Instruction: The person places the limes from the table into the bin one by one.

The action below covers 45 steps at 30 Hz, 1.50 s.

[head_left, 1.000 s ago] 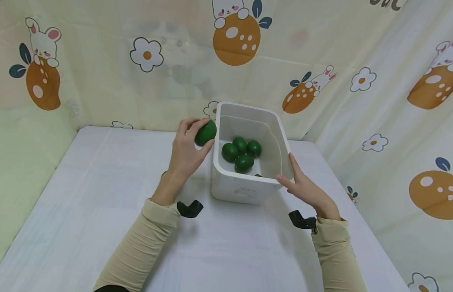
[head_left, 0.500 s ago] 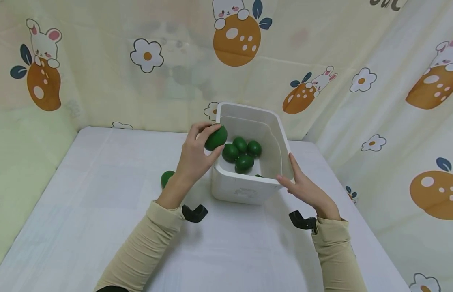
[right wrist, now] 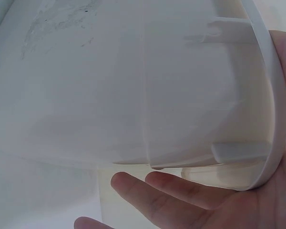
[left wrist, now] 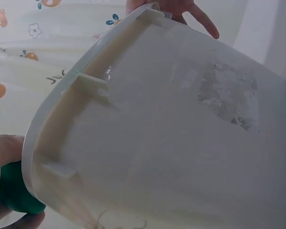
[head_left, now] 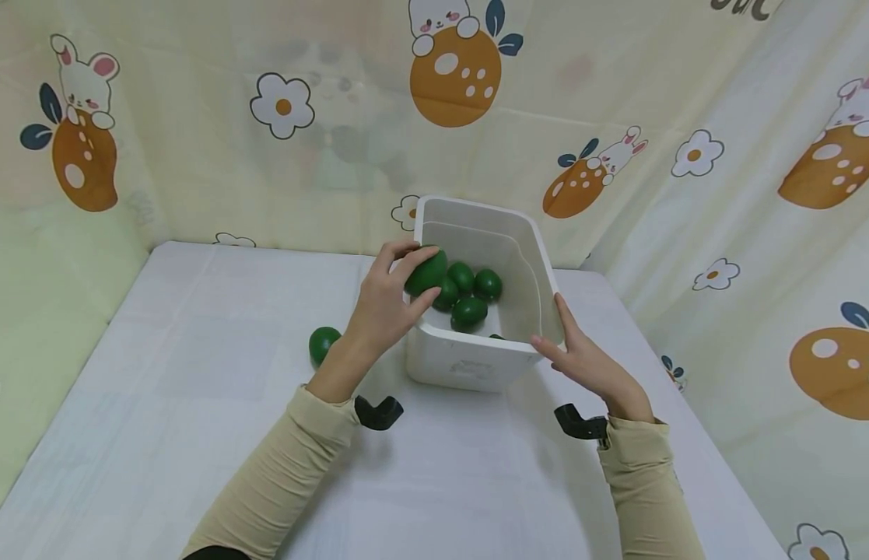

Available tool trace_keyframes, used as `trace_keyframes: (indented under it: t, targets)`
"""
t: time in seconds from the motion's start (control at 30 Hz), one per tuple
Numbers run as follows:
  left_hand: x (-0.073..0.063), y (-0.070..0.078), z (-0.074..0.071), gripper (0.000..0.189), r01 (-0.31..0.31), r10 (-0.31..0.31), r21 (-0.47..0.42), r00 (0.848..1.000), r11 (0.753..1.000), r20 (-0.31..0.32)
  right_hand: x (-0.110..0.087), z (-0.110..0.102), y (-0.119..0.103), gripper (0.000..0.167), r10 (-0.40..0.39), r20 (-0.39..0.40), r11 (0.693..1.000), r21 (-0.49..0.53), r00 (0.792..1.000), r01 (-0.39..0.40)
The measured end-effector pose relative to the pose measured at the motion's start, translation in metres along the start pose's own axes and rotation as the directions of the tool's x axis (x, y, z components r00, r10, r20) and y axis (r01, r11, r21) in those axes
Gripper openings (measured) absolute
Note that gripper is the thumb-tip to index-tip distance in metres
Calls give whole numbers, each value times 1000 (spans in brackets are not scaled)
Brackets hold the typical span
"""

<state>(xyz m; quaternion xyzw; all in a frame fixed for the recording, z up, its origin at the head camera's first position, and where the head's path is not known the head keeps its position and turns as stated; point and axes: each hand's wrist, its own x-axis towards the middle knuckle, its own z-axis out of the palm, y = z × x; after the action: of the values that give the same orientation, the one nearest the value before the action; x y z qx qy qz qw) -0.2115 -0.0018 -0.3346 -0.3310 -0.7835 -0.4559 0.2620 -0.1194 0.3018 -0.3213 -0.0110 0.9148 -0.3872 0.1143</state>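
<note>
My left hand pinches a smooth, dark green, egg-shaped fruit between thumb and fingers, over the left rim of a white plastic bin. In the left wrist view that green fruit shows behind the bin's rim, partly covered by fingers. My right hand holds the bin's near right corner. Its thumb lies over the rim and its fingers run along the outer side, as the right wrist view shows. Several similar fruits lie on the bin's floor; one is mostly hidden by the near wall.
Another green fruit lies on the white-covered table, left of the bin and beside my left wrist. A patterned curtain hangs behind the table and along both sides. Black wrist mounts stick out from the sleeves.
My left hand has moved right and slightly down with its fruit, from outside the bin's left rim to over it. The loose fruit on the table has come into view. My right hand stays put.
</note>
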Motion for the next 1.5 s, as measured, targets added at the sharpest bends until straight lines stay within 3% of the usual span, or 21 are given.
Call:
trace_keyframes:
  t: [0.37,0.47,0.57,0.63,0.87,1.1,1.3,1.5]
  targets:
    - [2,0,0,55,-14,3,82,991,997,132,-1,-1,-5,89,8,0,1000,-5,1000,-8]
    - [2,0,0,59,9,-34,113,974,994,223,-1,0,-2,88,9,1,1000,7,1000,-9]
    - [1,0,0,60,27,-69,138,947,990,312,-1,1,1,89,7,4,1000,19,1000,-8]
    - [2,1,-1,60,38,-83,137,938,990,338,-1,1,2,89,3,2,1000,22,1000,-3]
    - [2,1,-2,58,41,-93,155,934,987,345,-1,1,2,89,9,0,1000,25,1000,-9]
    - [2,-4,-2,56,88,-135,150,929,985,343,-1,1,1,89,10,1,1000,22,1000,-10]
    - [0,-18,-9,61,148,-178,111,916,983,360,1,2,1,89,14,0,1000,15,1000,-14]
    - [-1,-35,-22,65,189,-206,85,920,978,332,1,3,0,89,13,-1,1000,7,1000,-13]
